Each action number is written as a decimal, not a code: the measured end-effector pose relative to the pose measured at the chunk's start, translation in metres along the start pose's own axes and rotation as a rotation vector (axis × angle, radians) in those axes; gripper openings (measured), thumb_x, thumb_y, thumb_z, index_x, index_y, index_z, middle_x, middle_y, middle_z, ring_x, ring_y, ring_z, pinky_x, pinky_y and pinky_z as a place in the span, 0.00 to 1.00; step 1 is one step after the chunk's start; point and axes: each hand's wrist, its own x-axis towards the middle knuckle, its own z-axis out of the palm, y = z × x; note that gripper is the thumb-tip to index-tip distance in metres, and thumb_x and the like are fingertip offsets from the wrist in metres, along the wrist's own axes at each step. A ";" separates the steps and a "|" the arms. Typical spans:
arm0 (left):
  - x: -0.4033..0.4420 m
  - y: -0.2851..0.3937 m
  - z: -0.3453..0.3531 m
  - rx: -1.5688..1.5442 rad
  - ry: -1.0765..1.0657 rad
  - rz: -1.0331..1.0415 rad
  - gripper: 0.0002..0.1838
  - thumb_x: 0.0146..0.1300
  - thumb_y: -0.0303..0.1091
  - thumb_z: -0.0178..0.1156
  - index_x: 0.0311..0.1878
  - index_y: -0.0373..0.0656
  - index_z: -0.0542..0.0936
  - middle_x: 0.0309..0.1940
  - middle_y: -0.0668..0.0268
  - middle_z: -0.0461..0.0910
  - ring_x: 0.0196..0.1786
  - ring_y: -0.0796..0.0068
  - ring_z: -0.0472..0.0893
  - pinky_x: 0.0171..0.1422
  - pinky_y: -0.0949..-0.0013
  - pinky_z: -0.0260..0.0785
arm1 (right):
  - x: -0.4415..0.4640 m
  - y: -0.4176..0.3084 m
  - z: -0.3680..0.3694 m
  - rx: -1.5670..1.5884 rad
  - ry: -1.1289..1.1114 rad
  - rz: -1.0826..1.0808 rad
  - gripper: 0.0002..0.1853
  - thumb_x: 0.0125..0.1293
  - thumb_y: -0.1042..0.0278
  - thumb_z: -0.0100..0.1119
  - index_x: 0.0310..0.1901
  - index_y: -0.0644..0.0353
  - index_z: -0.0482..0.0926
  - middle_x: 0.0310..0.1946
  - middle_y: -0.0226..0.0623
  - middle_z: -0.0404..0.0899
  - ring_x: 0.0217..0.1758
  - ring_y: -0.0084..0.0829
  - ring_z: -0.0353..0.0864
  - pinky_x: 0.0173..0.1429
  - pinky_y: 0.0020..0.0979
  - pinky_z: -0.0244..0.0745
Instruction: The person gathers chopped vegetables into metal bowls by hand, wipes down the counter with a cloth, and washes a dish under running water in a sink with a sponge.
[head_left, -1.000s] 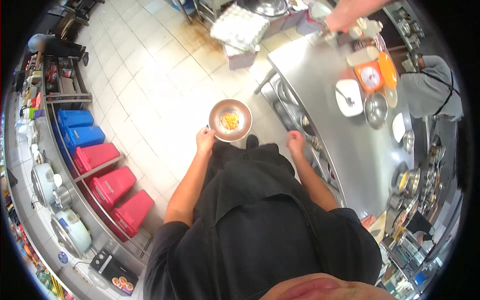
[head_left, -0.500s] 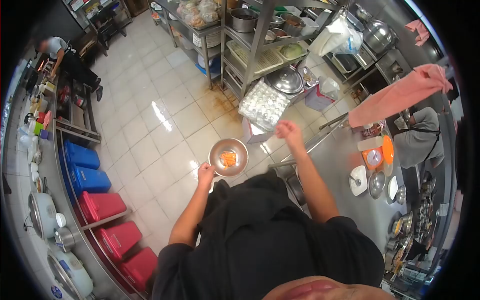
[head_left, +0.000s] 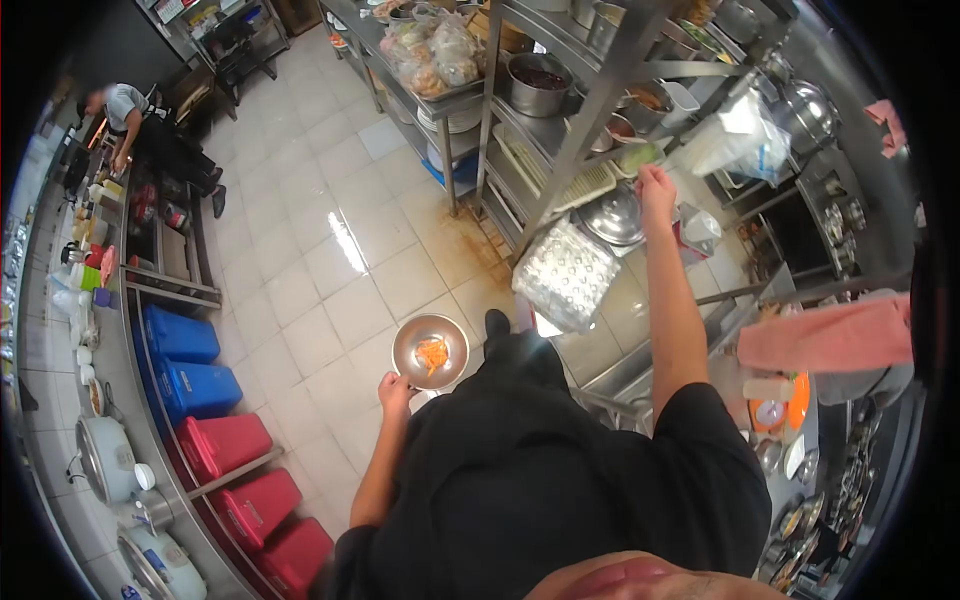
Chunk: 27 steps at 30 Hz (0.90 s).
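Note:
My left hand (head_left: 396,388) grips the near rim of a metal bowl (head_left: 452,338), held out in front of my body above the floor. Thin orange strips (head_left: 432,354), like shredded carrot, lie in the bottom. Stretched far forward, my right hand (head_left: 656,188) has its fingers curled closed beside the steel shelf rack. Whether anything is inside those fingers is hidden. Just beyond it sits a pale green round vegetable (head_left: 638,157), perhaps a cabbage. Below and left of my right hand are a shiny metal lid (head_left: 612,216) and a plastic-covered stack of trays (head_left: 566,275).
A rack post (head_left: 590,120) stands left of my right arm. Pots (head_left: 538,84) and bagged food (head_left: 430,50) fill the shelves. A pink towel (head_left: 830,332) hangs at right. Blue bins (head_left: 182,335) and red bins (head_left: 228,440) line the left counter. Another person (head_left: 150,130) works at far left.
My right arm has reached farther forward and to the right, up beside the rack. My view has turned, and the bowl appears slightly lower and to the left, still in my left hand.

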 end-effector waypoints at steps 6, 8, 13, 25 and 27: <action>0.036 0.054 0.051 -0.048 0.087 0.025 0.10 0.55 0.20 0.55 0.24 0.43 0.65 0.22 0.67 0.71 0.23 0.78 0.74 0.30 0.66 0.80 | 0.149 0.006 0.102 -0.546 -0.212 -0.079 0.14 0.68 0.62 0.56 0.45 0.65 0.79 0.28 0.28 0.77 0.32 0.28 0.75 0.42 0.28 0.72; 0.046 0.071 0.072 -0.065 0.109 0.032 0.11 0.55 0.19 0.56 0.24 0.43 0.65 0.22 0.67 0.71 0.23 0.79 0.73 0.28 0.69 0.78 | 0.186 0.018 0.136 -0.673 -0.298 -0.101 0.14 0.68 0.62 0.56 0.45 0.65 0.79 0.28 0.28 0.77 0.32 0.28 0.75 0.42 0.28 0.72; 0.072 0.103 0.112 -0.088 0.150 0.063 0.13 0.56 0.18 0.56 0.22 0.45 0.65 0.22 0.68 0.71 0.23 0.81 0.72 0.24 0.74 0.74 | 0.251 0.050 0.212 -0.942 -0.517 -0.165 0.14 0.68 0.62 0.56 0.46 0.65 0.78 0.29 0.28 0.77 0.33 0.28 0.75 0.42 0.28 0.73; 0.117 0.132 0.134 -0.078 0.116 0.017 0.12 0.57 0.20 0.58 0.23 0.44 0.67 0.22 0.66 0.73 0.23 0.78 0.75 0.25 0.74 0.75 | 0.288 0.081 0.242 -1.121 -0.643 -0.142 0.14 0.67 0.64 0.57 0.47 0.66 0.77 0.30 0.30 0.77 0.34 0.28 0.76 0.42 0.29 0.73; 0.131 0.139 0.138 -0.079 0.088 0.016 0.12 0.57 0.21 0.58 0.23 0.44 0.67 0.22 0.67 0.73 0.23 0.78 0.75 0.26 0.74 0.75 | 0.289 0.075 0.242 -1.128 -0.634 -0.139 0.14 0.67 0.64 0.57 0.47 0.66 0.77 0.31 0.30 0.77 0.34 0.28 0.76 0.42 0.29 0.74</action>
